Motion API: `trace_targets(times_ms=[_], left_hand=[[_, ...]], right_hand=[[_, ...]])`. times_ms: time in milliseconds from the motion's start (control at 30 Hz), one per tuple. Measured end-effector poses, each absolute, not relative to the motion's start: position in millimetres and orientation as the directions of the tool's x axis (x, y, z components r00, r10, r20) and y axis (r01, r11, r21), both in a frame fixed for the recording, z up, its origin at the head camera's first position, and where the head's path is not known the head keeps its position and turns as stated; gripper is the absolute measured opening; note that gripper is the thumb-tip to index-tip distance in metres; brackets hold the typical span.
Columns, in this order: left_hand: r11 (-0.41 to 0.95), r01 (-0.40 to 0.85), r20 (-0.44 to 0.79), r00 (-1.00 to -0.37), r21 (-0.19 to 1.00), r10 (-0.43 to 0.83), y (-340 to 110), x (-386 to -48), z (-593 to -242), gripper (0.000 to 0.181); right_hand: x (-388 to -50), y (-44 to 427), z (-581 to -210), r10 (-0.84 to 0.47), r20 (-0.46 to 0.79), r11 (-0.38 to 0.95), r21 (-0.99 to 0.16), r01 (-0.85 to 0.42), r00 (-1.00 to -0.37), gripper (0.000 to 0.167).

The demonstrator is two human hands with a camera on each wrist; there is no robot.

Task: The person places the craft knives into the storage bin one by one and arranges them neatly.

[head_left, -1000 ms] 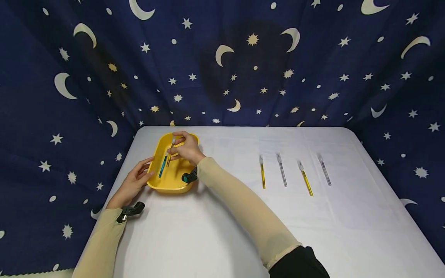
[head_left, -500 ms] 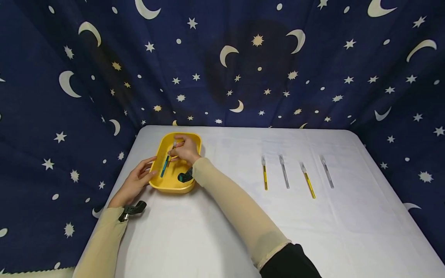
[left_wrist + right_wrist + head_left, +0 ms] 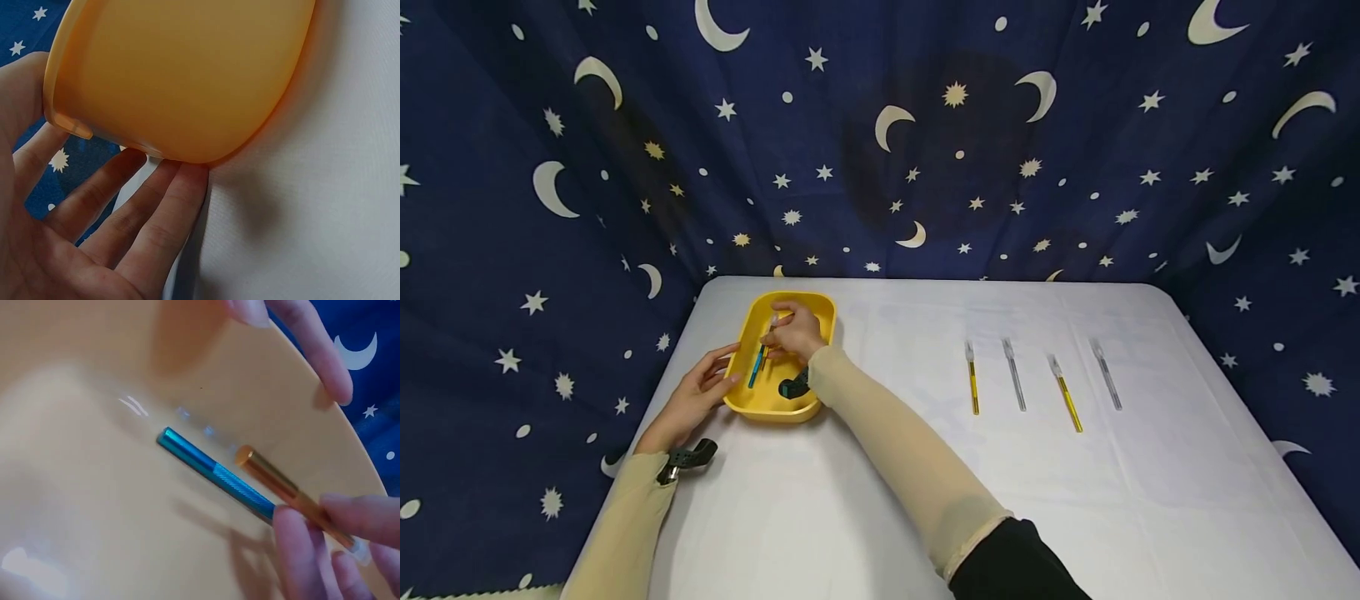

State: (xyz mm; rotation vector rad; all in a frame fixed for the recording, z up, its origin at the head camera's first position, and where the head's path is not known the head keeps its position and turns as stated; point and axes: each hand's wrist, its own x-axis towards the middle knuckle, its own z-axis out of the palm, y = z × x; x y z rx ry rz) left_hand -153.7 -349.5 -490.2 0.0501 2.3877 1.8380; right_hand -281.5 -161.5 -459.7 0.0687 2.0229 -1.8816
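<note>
A yellow plastic tray (image 3: 775, 414) stands at the table's left, with a blue craft knife (image 3: 212, 472) lying inside. My right hand (image 3: 796, 332) reaches into it, thumb and fingers pinching a gold craft knife (image 3: 281, 489) near its clear-capped end. The gold knife is held beside the blue one; whether its butt touches the tray floor I cannot tell. My fingers partly cover the blue knife's far end. On the tray's left side, my left hand (image 3: 688, 404) holds the rim and wall, with several fingers against the outside in the left wrist view.
Several capped craft knives lie in a spread row on the right half of the white table: a gold one (image 3: 973, 385), a silver one (image 3: 1015, 379), another gold one (image 3: 1067, 397) and another silver one (image 3: 1107, 377). A dark blue curtain (image 3: 850, 150) surrounds the table.
My right hand has lowered the gold craft knife further into the tray, close alongside the blue one. My left hand stays at the tray's side. The head view has shifted slightly.
</note>
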Motion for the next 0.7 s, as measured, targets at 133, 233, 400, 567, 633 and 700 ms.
trace_targets(times_ms=[133,233,400,567,633,700], left_hand=[[0.256,-0.050,-0.080,-0.991,0.965,0.109,-349.7,-153.6,-491.5,0.066],[0.262,-0.051,-0.080,-0.991,0.964,0.103,-349.2,-154.0,-492.1,0.066],[0.275,-0.058,-0.088,-0.991,0.960,0.097,-346.9,-154.6,-492.1,0.065],[0.273,-0.061,-0.091,-0.991,0.960,0.099,-347.0,-153.8,-491.7,0.065],[0.270,-0.064,-0.092,-0.991,0.961,0.095,-347.4,-153.6,-491.1,0.065],[0.267,-0.067,-0.095,-0.991,0.961,0.092,-347.9,-153.1,-490.3,0.066]], right_hand=[[-284.4,-162.6,-464.2,-0.205,-0.340,0.124,-0.939,0.320,-0.918,0.069],[-286.6,-162.7,-465.7,-0.216,-0.369,0.152,-0.927,0.342,-0.904,0.068],[-287.1,-161.1,-464.9,-0.224,-0.397,0.206,-0.912,0.355,-0.890,0.067],[-285.2,-160.3,-462.6,-0.239,-0.380,0.227,-0.917,0.329,-0.893,0.065],[-285.7,-161.0,-461.9,-0.251,-0.374,0.239,-0.918,0.317,-0.893,0.064],[-286.9,-162.4,-462.0,-0.254,-0.377,0.256,-0.915,0.314,-0.891,0.064]])
